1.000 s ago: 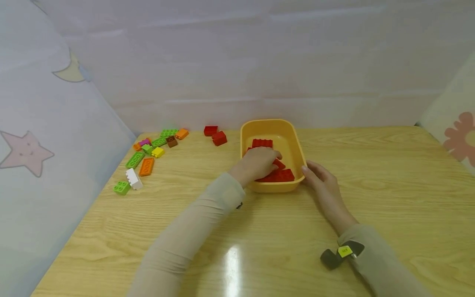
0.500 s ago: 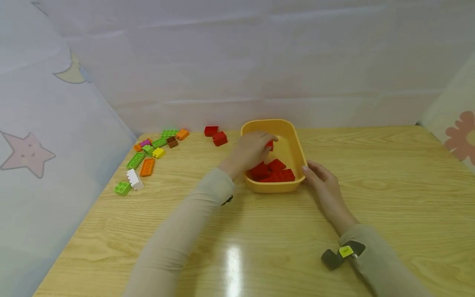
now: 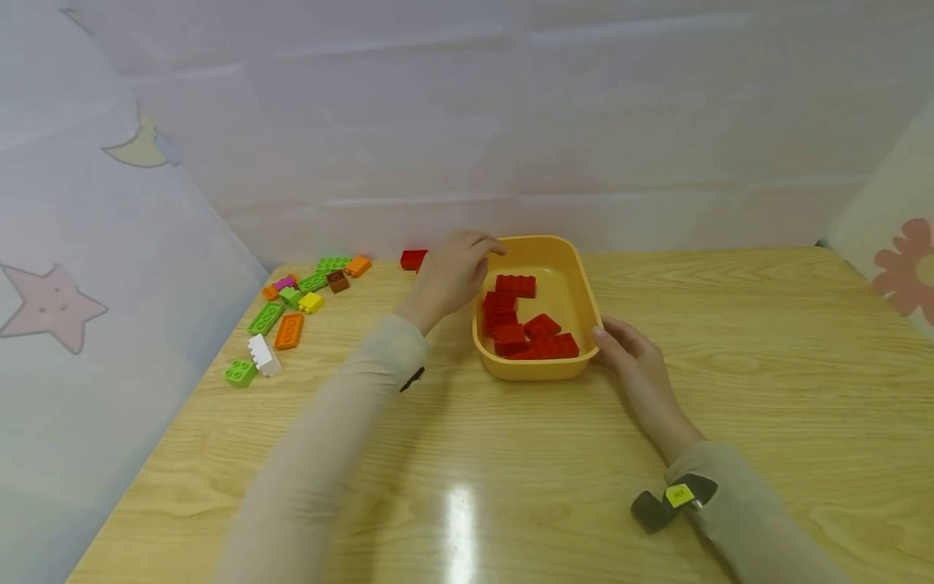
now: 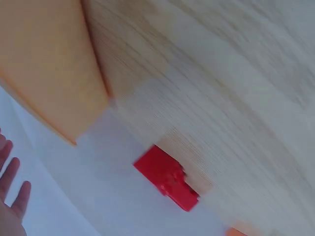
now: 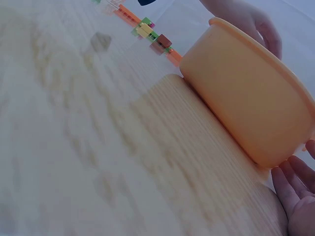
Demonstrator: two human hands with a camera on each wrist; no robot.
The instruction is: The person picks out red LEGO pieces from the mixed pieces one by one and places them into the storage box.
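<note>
A yellow-orange plastic bin stands on the wooden table, with several red toy bricks lying inside, mostly along its left and near sides. My left hand hovers over the bin's left rim, fingers loosely bent with nothing in them; its spread fingers show at the edge of the left wrist view. Two more red bricks lie on the table left of the bin, partly covered by that hand in the head view. At the bin's near right corner, my right hand rests its thumb and straight fingers against the outside wall.
Toward the table's left edge lie several other bricks: a white brick, an orange brick, a yellow brick, a brown brick and green bricks. A pale cloth wall rises behind the table.
My left hand has lifted a red brick from the pile, left it farther back in the bin and moved out leftward over the rim. The right hand has stayed at the corner.
</note>
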